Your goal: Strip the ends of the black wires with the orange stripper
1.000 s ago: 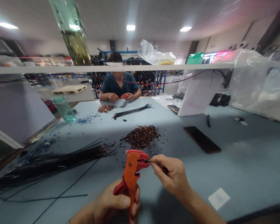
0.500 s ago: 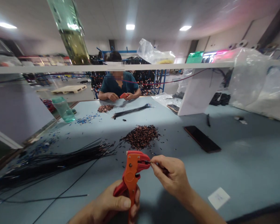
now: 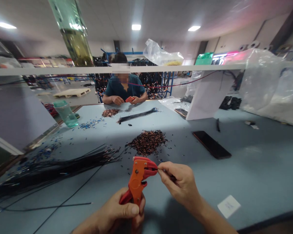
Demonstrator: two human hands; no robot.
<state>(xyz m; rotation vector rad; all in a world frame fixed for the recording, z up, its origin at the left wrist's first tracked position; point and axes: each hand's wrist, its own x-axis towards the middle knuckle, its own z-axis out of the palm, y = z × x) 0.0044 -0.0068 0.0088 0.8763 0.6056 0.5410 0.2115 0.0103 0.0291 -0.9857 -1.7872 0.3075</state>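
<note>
An orange and red wire stripper [image 3: 136, 182] stands nearly upright, my left hand [image 3: 122, 209] wrapped around its handles. Its jaws point right, towards my right hand [image 3: 179, 180], which pinches a thin short piece of wire [image 3: 158, 168] at the jaw tips. Most of that piece is hidden by the fingers and jaws. Just beyond the tool lies a heap of small black and copper-coloured bits [image 3: 148, 142]. To the left, a bundle of long black wires [image 3: 70, 167] spreads over the table, copper showing at its near-centre ends.
A dark phone [image 3: 211, 144] and a white paper square [image 3: 229, 206] lie on the right. Across the table [image 3: 256, 169] sits a person [image 3: 124, 87] holding a red tool, beside another wire bundle [image 3: 138, 116]. A white shelf [image 3: 141, 69] spans overhead, carrying a bottle [image 3: 74, 39].
The stripper's jaws look slightly closer together around the wire. Both hands stay in almost the same place.
</note>
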